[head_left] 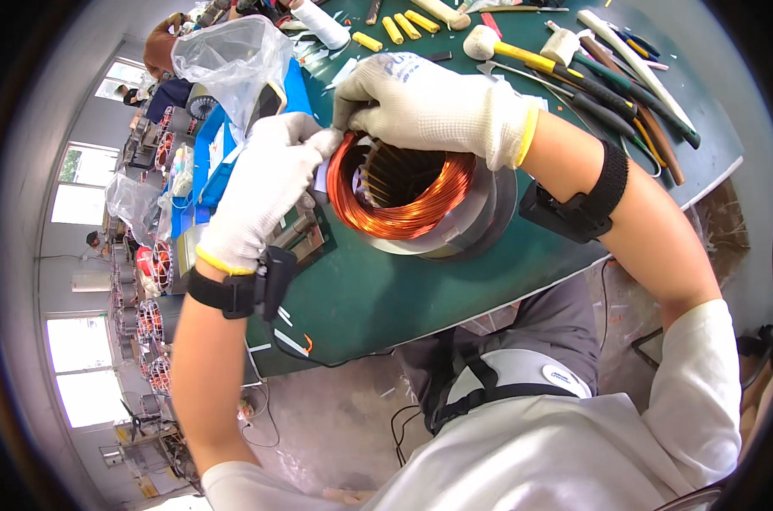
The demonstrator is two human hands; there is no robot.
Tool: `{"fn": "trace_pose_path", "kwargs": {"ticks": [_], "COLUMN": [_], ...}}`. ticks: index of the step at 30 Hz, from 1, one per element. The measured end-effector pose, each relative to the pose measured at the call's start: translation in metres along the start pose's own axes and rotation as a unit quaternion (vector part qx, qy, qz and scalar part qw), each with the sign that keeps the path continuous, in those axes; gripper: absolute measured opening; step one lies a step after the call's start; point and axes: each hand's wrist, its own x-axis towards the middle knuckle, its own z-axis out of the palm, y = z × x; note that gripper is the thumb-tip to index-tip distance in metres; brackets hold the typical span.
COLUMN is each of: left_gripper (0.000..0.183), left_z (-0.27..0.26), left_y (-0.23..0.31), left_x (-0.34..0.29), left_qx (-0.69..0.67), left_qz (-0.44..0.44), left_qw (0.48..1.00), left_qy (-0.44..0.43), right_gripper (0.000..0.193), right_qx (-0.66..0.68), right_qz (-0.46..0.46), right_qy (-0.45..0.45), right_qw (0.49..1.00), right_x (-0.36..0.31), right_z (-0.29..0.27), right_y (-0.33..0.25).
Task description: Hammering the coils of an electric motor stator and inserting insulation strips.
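A motor stator (486, 217) with a thick ring of copper windings (403, 217) stands on the green tabletop, its slotted bore facing up. Both my hands wear white knit gloves with yellow cuffs. At the ring's far left edge, my left hand (271, 175) has its fingertips pinched together close to the copper. My right hand (429, 102) reaches over the far side of the ring, fingers curled down near the left fingertips. Whatever lies between the fingers of either hand is hidden.
Mallets (523, 58) and other hand tools lie at the far right. Several yellow pieces (392, 30) and a white thread cone (320, 24) sit at the back. On the left are a blue bin (209, 157), a clear plastic bag (233, 64) and a metal fixture (301, 234).
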Motion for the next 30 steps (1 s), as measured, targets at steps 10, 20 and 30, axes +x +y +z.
{"fn": "trace_pose_path", "kwargs": {"ticks": [10,20,30], "left_gripper": [0.045,0.056,0.051], "left_z": [0.014,0.055,0.052], "left_y": [-0.034,-0.046,-0.036], "left_x": [-0.013,0.02,0.018], "left_qx": [-0.161,-0.403,-0.429], "left_qz": [-0.025,0.22,0.196], "left_qw": [0.986,0.888,0.879], "left_qy": [0.026,-0.034,-0.066], "right_gripper": [0.036,0.027,0.018], "right_qx": [0.093,-0.391,-0.27], "right_qz": [0.095,-0.024,-0.019], "right_qy": [0.078,-0.019,-0.004], "right_qw": [0.988,0.92,0.963], "right_x": [-0.01,-0.02,-0.016], "right_z": [-0.026,-0.018,-0.015], "right_y": [-0.012,-0.045,-0.028]}}
